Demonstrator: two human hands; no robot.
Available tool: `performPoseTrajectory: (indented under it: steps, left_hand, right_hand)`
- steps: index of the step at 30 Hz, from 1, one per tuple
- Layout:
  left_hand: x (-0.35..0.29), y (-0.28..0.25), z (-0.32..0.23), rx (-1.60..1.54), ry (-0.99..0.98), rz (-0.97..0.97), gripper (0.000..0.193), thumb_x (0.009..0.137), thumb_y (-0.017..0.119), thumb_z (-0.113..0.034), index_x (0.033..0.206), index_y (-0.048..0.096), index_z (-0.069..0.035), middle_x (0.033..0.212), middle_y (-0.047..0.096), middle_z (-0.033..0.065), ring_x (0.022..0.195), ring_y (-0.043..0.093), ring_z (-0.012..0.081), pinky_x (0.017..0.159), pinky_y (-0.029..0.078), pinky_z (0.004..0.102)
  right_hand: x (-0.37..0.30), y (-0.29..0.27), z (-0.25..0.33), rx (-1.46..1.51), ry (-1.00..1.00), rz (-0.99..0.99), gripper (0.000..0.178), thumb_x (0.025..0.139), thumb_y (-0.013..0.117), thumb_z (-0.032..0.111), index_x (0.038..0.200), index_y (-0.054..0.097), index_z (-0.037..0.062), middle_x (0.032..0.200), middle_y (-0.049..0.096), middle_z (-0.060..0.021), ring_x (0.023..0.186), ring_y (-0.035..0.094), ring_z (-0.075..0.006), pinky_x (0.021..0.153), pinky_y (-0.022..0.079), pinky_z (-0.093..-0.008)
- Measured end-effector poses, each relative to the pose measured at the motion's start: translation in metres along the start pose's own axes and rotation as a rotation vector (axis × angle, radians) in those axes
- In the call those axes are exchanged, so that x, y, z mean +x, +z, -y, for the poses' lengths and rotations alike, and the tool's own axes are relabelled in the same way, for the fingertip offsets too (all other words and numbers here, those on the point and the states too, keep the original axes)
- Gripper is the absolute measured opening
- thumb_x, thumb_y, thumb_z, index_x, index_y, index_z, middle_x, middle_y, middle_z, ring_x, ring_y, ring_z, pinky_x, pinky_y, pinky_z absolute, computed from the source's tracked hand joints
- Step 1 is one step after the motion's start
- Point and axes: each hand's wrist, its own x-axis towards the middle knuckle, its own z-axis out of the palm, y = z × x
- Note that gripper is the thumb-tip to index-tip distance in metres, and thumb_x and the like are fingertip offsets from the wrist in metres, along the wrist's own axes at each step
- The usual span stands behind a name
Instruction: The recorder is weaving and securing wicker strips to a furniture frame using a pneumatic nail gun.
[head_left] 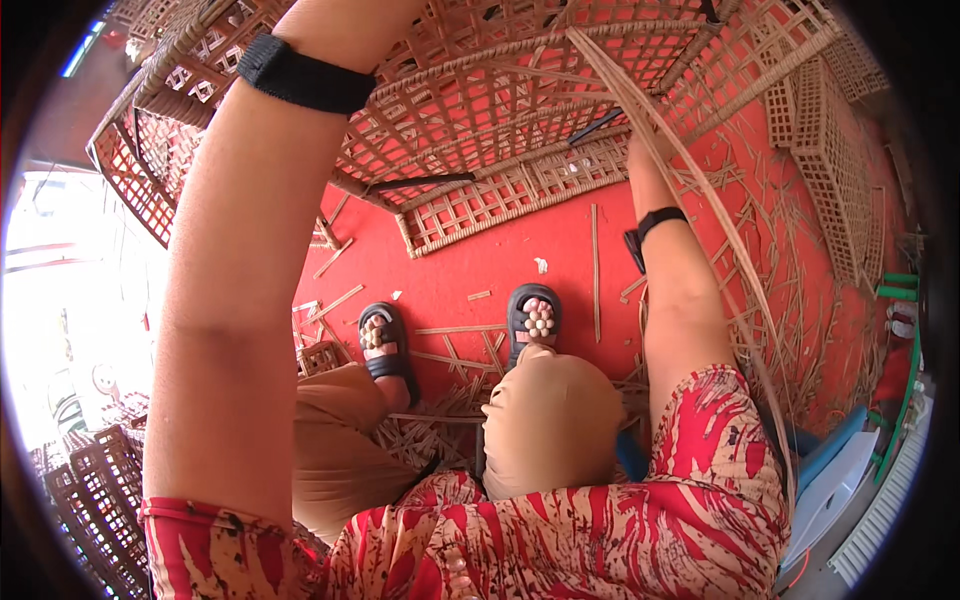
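- Left forearm (235,270) is nearest the camera, wearing a black band (305,75); the left hand is past the top edge, so I cannot tell its grip.
- Right hand (642,155) reaches to the right part of a brown woven lattice (510,120), partly behind long loose strips (705,185); whether its fingers pinch or lie spread, I cannot tell.
- That lattice sits ahead of 2 sandalled feet (538,318), against the red floor (450,270), with 2 dark bars (420,183) at its near part.
- Good handling, I judge, means steadying the lattice with 1 hand close to where the other works, so the weave does not twist.
- Gentle, even pressure should suit it: such strips may crack if bent sharply.
- Holding the long strips clear of the fingers would likely spare snags.
- Scattered offcuts (596,275) could slide underfoot, so planted feet help.
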Motion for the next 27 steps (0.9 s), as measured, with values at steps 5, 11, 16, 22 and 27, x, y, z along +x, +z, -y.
performPoseTrajectory:
  steps: [5, 11, 16, 22, 27]
  left_hand:
    - [0.001, 0.001, -0.01, -0.031, 0.011, 0.016, 0.052, 0.095, 0.053, -0.048, 0.082, 0.067, 0.0, 0.072, 0.068, 0.022, 0.072, 0.068, 0.0366, 0.069, 0.05, 0.0486]
    - [0.001, -0.003, -0.007, -0.014, -0.002, 0.005, 0.051, 0.095, 0.053, -0.048, 0.082, 0.067, 0.0, 0.073, 0.068, 0.0215, 0.071, 0.068, 0.0362, 0.069, 0.051, 0.0479]
    - [-0.003, -0.002, -0.012, -0.048, 0.03, -0.055, 0.051, 0.094, 0.054, -0.048, 0.08, 0.067, 0.0, 0.071, 0.068, 0.021, 0.07, 0.068, 0.0353, 0.067, 0.051, 0.0468]
    - [-0.003, -0.005, -0.011, -0.025, 0.016, -0.031, 0.051, 0.094, 0.054, -0.047, 0.078, 0.068, -0.001, 0.068, 0.067, 0.0208, 0.066, 0.068, 0.0348, 0.064, 0.051, 0.0463]
    - [-0.003, 0.001, -0.006, 0.019, 0.034, -0.089, 0.049, 0.094, 0.056, -0.046, 0.079, 0.068, -0.001, 0.068, 0.067, 0.0211, 0.066, 0.068, 0.0352, 0.064, 0.051, 0.047]
  right_hand:
    - [0.015, 0.056, 0.009, 0.526, -0.059, -0.099, 0.038, 0.099, 0.056, 0.031, 0.102, 0.067, -0.0051, 0.092, 0.067, -0.0194, 0.084, 0.065, -0.0243, 0.067, 0.051, -0.0385]
    - [0.013, 0.11, -0.017, 0.611, -0.328, -0.003, 0.031, 0.097, 0.061, 0.027, 0.101, 0.068, -0.0022, 0.093, 0.067, -0.0181, 0.084, 0.065, -0.026, 0.068, 0.05, -0.0404]
    - [0.025, 0.1, -0.047, 0.603, -0.688, 0.186, 0.026, 0.095, 0.064, 0.025, 0.101, 0.069, -0.0003, 0.093, 0.067, -0.0172, 0.083, 0.064, -0.0272, 0.069, 0.05, -0.0416]
    - [-0.02, 0.079, -0.039, -0.723, -1.225, 0.051, 0.02, 0.09, 0.068, 0.034, 0.094, 0.076, 0.0163, 0.101, 0.069, -0.0065, 0.105, 0.059, -0.0266, 0.102, 0.037, -0.0435]
    - [-0.028, 0.068, -0.021, -0.992, -1.257, 0.308, 0.033, 0.084, 0.073, 0.037, 0.105, 0.072, 0.0107, 0.107, 0.069, -0.0105, 0.107, 0.061, -0.0293, 0.102, 0.038, -0.0453]
